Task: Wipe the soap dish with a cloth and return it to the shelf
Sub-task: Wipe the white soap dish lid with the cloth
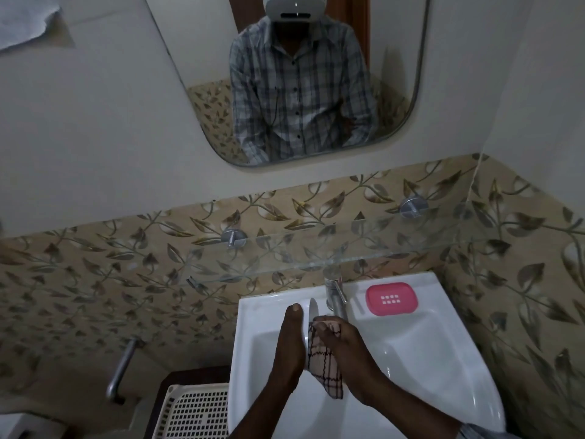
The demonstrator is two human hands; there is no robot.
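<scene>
Over the white sink (443, 359), the left hand (289, 340) grips a white soap dish part (311, 312) held on edge, thumb up along its back. The right hand (343, 340) is closed on a checked cloth (324, 365), pressing it to the part's face — the cloth's tail hangs into the basin. A pink soap dish piece (392, 298) lies flat on the sink ledge just right of the tap (335, 293). The glass shelf (316, 248) spans the leaf-patterned tiles above, under the mirror (300, 74).
</scene>
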